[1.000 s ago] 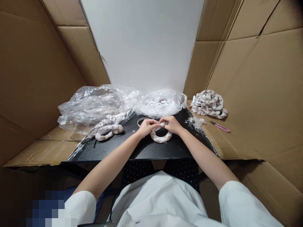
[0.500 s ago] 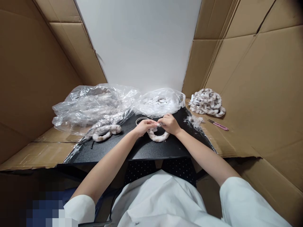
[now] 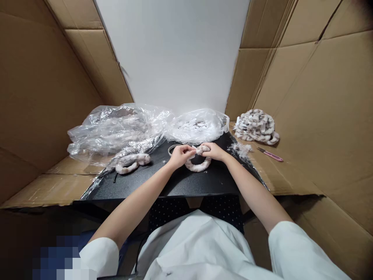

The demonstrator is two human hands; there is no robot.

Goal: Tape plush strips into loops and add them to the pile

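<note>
A fluffy white-and-brown ring (image 3: pixel 198 167) lies on the black table, its near curve toward me. My right hand (image 3: pixel 215 151) is closed round the upper part of this ring. At the ring's upper left, my left hand (image 3: pixel 180 156) pinches the fluffy material beside a small white tag-like piece. The fingers hide exactly what is in that pinch. A thin pale band (image 3: pixel 171 149) curves out behind my left hand. Farther left rests another fluffy loop (image 3: pixel 128 168), with a dark cord end by it.
A large clear plastic bag (image 3: pixel 116 132) with fluffy material stands back left. Beside it, a smaller bag (image 3: pixel 195 136) holds small white pieces. To the right are piled fluffy rings (image 3: pixel 256 126), loose fluff (image 3: pixel 240 149) and a pink-handled cutter (image 3: pixel 271 154). Cardboard walls (image 3: pixel 326 97) flank the table.
My right hand has shifted slightly right, away from my left hand, and more of the ring's upper part shows between them. Both hands stay on the ring.
</note>
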